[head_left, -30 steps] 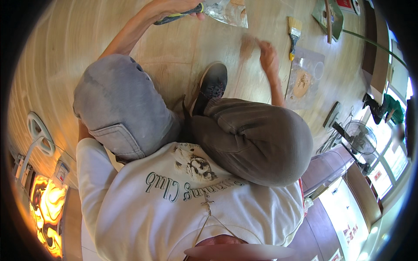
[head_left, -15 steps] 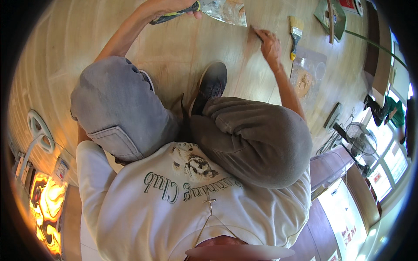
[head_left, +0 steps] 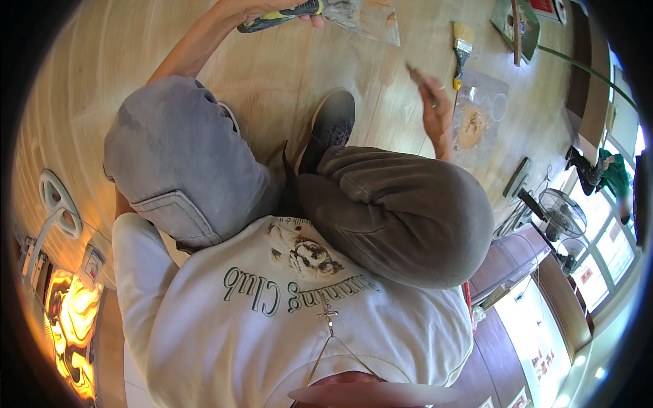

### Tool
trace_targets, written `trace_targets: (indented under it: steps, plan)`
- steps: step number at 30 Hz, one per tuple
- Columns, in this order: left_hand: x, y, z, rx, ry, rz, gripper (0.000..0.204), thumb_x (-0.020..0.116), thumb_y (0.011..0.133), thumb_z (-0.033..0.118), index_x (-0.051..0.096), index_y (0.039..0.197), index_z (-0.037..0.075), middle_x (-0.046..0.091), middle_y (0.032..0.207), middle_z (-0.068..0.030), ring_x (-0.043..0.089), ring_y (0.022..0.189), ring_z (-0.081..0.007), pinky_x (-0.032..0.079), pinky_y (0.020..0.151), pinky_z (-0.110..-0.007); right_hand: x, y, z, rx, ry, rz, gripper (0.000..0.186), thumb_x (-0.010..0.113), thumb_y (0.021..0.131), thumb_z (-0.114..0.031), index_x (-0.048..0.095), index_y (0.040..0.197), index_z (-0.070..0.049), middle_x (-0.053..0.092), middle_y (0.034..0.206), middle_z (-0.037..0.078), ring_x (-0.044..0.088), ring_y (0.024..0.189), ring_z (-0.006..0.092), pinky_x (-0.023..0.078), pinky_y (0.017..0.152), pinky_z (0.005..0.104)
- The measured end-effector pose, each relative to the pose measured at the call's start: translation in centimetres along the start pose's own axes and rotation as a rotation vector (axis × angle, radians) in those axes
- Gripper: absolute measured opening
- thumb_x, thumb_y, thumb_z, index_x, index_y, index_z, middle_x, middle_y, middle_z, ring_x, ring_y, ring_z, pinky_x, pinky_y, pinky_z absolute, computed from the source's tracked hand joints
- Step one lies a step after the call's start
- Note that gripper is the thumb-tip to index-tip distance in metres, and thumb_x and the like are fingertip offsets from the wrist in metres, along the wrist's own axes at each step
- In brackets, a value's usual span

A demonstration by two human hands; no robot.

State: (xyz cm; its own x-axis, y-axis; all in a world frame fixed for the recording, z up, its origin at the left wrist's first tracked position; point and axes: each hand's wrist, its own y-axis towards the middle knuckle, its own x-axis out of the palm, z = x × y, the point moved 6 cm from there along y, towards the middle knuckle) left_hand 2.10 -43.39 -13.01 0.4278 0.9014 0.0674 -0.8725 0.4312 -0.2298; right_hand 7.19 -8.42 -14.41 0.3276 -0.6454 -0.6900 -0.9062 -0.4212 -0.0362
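The right hand point(head_left: 435, 109) has drawn back from the clear plastic sheet point(head_left: 367, 13) toward the bent knee, its fingers closed on a thin stick point(head_left: 420, 80) held just above the wooden floor point(head_left: 272, 75). The left hand point(head_left: 272, 8) stays at the top edge, fingers gripping a yellow-and-black handled tool point(head_left: 279, 16) on that sheet. Beside the right hand, a clear bag point(head_left: 476, 115) holds brownish material, with a paintbrush point(head_left: 462, 41) lying near it.

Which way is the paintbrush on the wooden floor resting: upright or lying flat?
Lying flat. The paintbrush rests lengthwise on the wooden floor, bristles pointing away, above the clear plastic bag; neither hand touches it.
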Motion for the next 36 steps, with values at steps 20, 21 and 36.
trace_targets:
  steps: [20, 21, 36]
  plan:
    - [-2.4, -0.5, 1.6, -0.005, -0.039, 0.041, 0.039, 0.048, 0.109, 0.02, 0.052, 0.142, -0.002, 0.069, 0.102, -0.0063, 0.067, 0.077, -0.0127, 0.058, 0.071, -0.03, 1.8, 12.7, 9.4, -0.262, -0.675, 0.008, 0.041, 0.056, 0.098, -0.006, 0.068, 0.134, -0.021, 0.068, 0.124, 0.011, 0.065, 0.11, 0.0362, 0.052, 0.094, 0.0454]
    - [-2.2, 0.2, 1.5, -0.014, -0.013, 0.023, 0.04, 0.048, 0.109, 0.02, 0.051, 0.143, -0.002, 0.069, 0.102, -0.0065, 0.067, 0.078, -0.0132, 0.058, 0.072, -0.03, 1.2, 14.6, 13.4, -0.219, -0.716, 0.003, 0.04, 0.055, 0.098, -0.007, 0.068, 0.134, -0.02, 0.068, 0.124, 0.012, 0.065, 0.11, 0.0366, 0.052, 0.094, 0.0456]
    - [-0.6, 0.5, 1.2, 0.065, -0.095, -0.025, 0.038, 0.047, 0.109, 0.018, 0.052, 0.141, -0.003, 0.069, 0.106, -0.0082, 0.067, 0.083, -0.0154, 0.059, 0.074, -0.032, 6.5, 1.1, 9.9, -0.164, -0.658, -0.129, 0.045, 0.054, 0.093, -0.007, 0.069, 0.132, -0.022, 0.064, 0.13, 0.008, 0.059, 0.123, 0.0313, 0.047, 0.103, 0.051]
